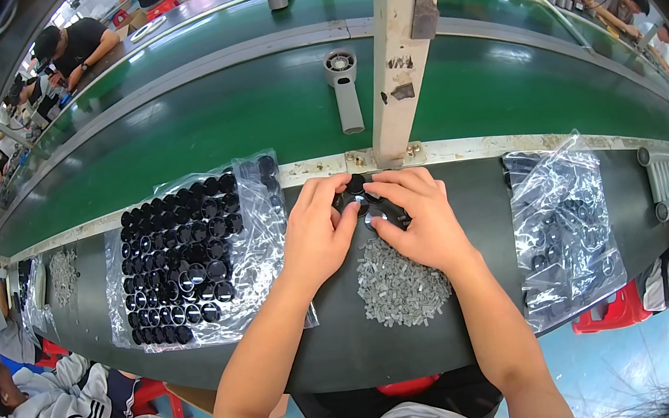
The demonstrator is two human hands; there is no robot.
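Observation:
Both my hands meet at the middle of the dark bench, over a small cluster of glossy black round caps [357, 183]. My left hand [311, 227] is closed, its thumb and forefinger at the left side of the caps. From the other side my right hand [423, 215] has its fingertips and thumb on them too. My fingers partly cover the caps, so their exact number and fit cannot be made out. Just below my hands lies a heap of small grey plastic pieces [404, 289]. Left of my left arm, many black caps [179, 261] sit in rows on a clear plastic bag [260, 258].
A clear bag [565, 236] with black parts lies on the right, with grey tubular parts [663, 184] beyond it. Behind the bench runs a green conveyor [252, 109] carrying a grey handheld fan [345, 92]. A pale post [407, 53] rises ahead. Other people work around.

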